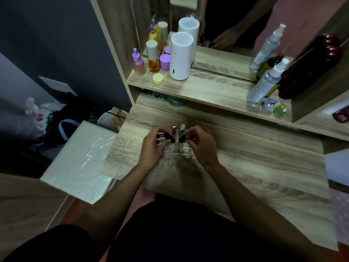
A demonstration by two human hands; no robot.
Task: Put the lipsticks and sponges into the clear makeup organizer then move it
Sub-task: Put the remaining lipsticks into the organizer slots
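Sponges pinched between fingers

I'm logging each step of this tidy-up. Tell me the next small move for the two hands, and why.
Probably lower both small black teardrop sponges into free slots of the clear acrylic makeup organizer. The left hand pinches one black sponge and the right hand the other, both held just over the organizer, where a red-capped lipstick and a clear-capped lipstick already stand upright.

No legible text; teal lid lettering blurred.
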